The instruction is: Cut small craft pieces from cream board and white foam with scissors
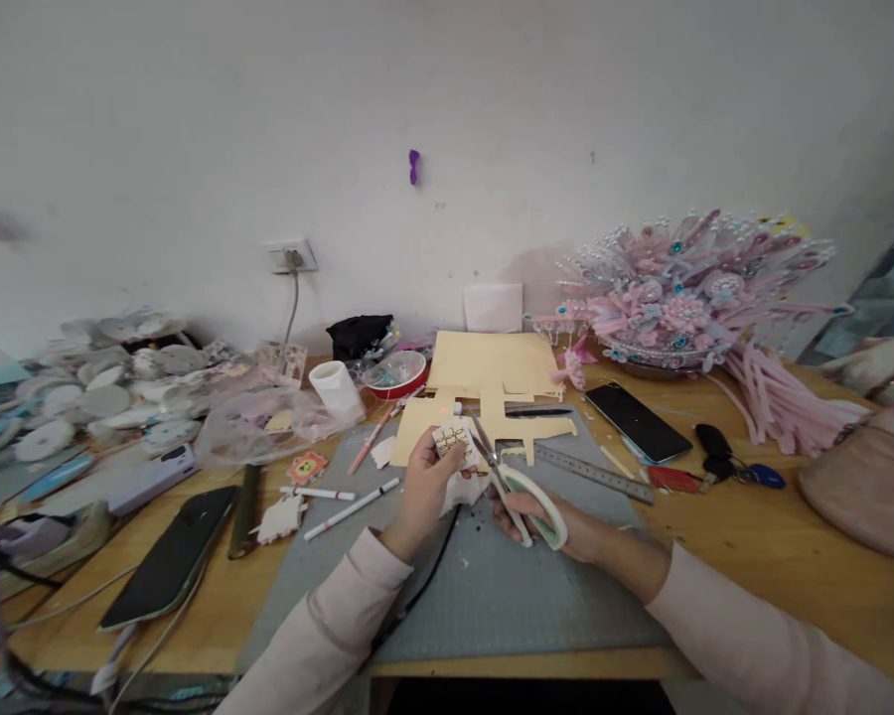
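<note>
My left hand [426,487] is closed on a small cream cut-out piece [453,440] with dark line patterns, held above the grey cutting mat [484,586]. My right hand [566,524] grips scissors [518,487] with pale green handles; their blades point up and left toward the cut-out. Just behind lies a tan card sheet [492,382] with notches cut out of it. A metal ruler [592,472] rests on the mat to the right of the scissors.
Two white pens [350,508] and small paper scraps lie left of the mat. A dark phone [173,556] sits at the left, another phone [637,422] at the right. A pink beaded ornament [677,298], a white cup [337,389], a red bowl [398,375] and a cluttered pile [104,387] stand behind.
</note>
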`<state>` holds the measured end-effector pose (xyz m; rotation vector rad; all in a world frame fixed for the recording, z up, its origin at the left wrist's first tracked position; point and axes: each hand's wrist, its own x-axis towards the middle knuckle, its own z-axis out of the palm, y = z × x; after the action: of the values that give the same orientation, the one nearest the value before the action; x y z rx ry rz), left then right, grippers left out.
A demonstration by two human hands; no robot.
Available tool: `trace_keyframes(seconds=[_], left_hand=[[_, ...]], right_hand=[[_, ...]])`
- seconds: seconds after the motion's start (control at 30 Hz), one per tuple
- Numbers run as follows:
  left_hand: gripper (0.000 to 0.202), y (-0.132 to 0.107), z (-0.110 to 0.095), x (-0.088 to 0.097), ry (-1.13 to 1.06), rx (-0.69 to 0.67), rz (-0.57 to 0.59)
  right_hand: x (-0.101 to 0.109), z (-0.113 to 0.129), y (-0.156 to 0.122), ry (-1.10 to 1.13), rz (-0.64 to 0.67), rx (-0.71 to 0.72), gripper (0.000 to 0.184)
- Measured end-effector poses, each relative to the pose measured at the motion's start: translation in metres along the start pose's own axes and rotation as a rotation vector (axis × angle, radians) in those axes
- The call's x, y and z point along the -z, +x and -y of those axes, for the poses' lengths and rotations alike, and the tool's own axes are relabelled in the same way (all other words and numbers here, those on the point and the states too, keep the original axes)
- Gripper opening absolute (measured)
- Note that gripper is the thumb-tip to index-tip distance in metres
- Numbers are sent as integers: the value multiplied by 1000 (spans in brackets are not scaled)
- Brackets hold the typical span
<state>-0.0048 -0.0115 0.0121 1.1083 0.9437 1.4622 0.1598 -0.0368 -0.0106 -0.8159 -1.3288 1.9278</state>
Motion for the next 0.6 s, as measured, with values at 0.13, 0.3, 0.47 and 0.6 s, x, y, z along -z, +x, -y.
trace_keyframes(seconds=[0.13, 0.3, 0.47, 0.6], left_hand=[[24, 0, -2, 0, -1, -2, 2], [21, -1, -4, 1, 47, -8, 32], [20, -1, -2, 2, 89, -7, 69], [21, -1, -1, 3, 101, -6, 81]], right_hand=[[-2, 2, -1, -67, 31, 31, 49], [-2, 1, 0, -132, 36, 50, 46], [1, -1, 1, -197, 61, 90, 44], [0, 1, 1, -230, 63, 97, 44]])
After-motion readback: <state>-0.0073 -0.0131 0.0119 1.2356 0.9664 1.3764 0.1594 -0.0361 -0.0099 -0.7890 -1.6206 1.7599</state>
